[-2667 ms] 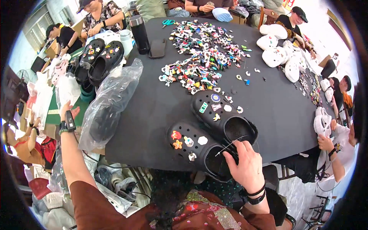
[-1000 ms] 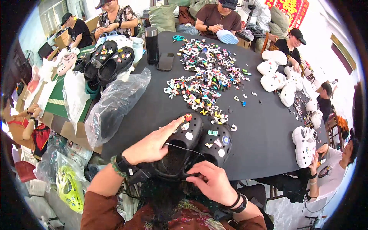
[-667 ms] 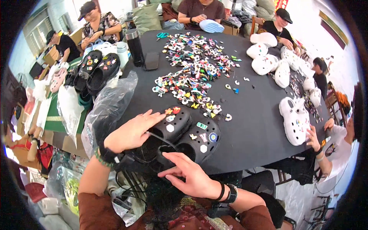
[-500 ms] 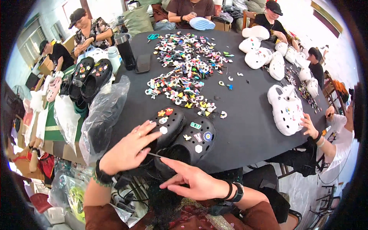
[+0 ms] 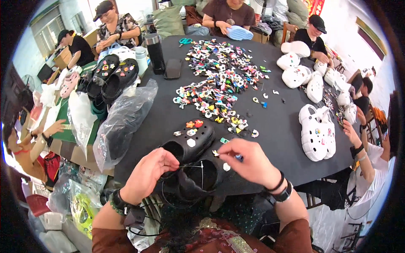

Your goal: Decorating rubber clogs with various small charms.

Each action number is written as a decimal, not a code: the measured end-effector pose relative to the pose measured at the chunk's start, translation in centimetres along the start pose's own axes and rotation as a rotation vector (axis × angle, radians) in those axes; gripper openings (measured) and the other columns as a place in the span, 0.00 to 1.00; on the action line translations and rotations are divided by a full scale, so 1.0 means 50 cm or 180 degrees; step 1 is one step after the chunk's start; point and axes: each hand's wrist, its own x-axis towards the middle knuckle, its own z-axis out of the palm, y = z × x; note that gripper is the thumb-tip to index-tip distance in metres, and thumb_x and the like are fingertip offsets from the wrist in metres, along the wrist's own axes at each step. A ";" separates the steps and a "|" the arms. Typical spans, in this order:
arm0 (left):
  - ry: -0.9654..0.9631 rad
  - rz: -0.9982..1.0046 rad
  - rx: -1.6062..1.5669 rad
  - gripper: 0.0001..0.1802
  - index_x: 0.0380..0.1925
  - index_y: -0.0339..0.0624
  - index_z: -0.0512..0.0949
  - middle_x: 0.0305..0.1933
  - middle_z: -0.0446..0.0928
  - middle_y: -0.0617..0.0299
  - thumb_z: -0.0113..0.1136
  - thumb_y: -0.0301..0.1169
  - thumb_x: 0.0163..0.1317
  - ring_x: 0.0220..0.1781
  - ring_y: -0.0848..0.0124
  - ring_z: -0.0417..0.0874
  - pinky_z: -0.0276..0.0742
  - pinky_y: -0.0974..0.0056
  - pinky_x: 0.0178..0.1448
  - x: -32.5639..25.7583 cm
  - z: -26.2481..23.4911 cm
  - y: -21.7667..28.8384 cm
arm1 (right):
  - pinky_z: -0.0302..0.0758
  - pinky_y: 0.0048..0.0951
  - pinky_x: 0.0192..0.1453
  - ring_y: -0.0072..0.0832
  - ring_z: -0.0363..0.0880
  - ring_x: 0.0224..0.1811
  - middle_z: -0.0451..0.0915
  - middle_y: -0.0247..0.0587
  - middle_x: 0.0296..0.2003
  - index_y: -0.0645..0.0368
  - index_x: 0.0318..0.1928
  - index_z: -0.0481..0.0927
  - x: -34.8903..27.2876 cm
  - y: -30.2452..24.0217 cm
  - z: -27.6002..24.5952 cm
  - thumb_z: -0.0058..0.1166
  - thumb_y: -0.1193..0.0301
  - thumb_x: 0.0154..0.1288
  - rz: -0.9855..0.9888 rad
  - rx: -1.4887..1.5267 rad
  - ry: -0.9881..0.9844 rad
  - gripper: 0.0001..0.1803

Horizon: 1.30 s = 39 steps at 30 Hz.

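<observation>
A pair of black clogs (image 5: 200,140) lies at the near table edge, toes away from me. The left clog carries several charms (image 5: 194,123) and a white hexagon. My left hand (image 5: 147,173) is by the clogs' heel openings, its fingertips closed on a thin pale strand (image 5: 192,165) that bends down across the right clog's opening. Over the right clog's toe is my right hand (image 5: 249,162), with thumb and finger pinched at a small yellow charm (image 5: 215,153). Whether they hold it is not clear. That hand hides most of the right clog's charms.
A heap of colourful charms (image 5: 217,76) spreads across the table middle. White clogs (image 5: 318,133) stand at the right. Clear plastic bags (image 5: 122,126), decorated black clogs (image 5: 112,78), a dark bottle (image 5: 155,52) and a phone (image 5: 172,68) are at the left. Several people work around the table.
My right hand has moved from the heels up to the right clog's toe. My left hand has drawn back from the left clog's toe toward the heels. The whole view has shifted.
</observation>
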 end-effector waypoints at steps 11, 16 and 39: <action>0.0426 -0.0619 -0.1571 0.18 0.54 0.41 0.76 0.53 0.80 0.61 0.49 0.41 0.75 0.54 0.69 0.79 0.71 0.61 0.63 0.127 0.045 -0.035 | 0.79 0.33 0.49 0.34 0.81 0.46 0.80 0.40 0.43 0.59 0.45 0.79 0.156 0.127 0.003 0.70 0.71 0.56 -0.0135 -0.0724 -0.0385 0.18; 0.0882 -0.0869 -0.1234 0.14 0.48 0.34 0.79 0.45 0.83 0.59 0.61 0.32 0.68 0.42 0.68 0.83 0.79 0.61 0.51 0.158 0.043 -0.047 | 0.77 0.35 0.54 0.36 0.80 0.49 0.78 0.42 0.45 0.57 0.50 0.78 0.188 0.160 0.025 0.74 0.68 0.50 -0.0230 -0.0661 -0.0672 0.26; 0.0717 -0.0674 -0.0751 0.18 0.54 0.34 0.77 0.50 0.81 0.62 0.64 0.30 0.66 0.49 0.74 0.79 0.73 0.66 0.56 0.092 0.109 -0.074 | 0.77 0.34 0.41 0.36 0.80 0.37 0.79 0.39 0.34 0.59 0.35 0.82 0.176 0.124 0.010 0.70 0.73 0.53 -0.0924 -0.0592 -0.0327 0.10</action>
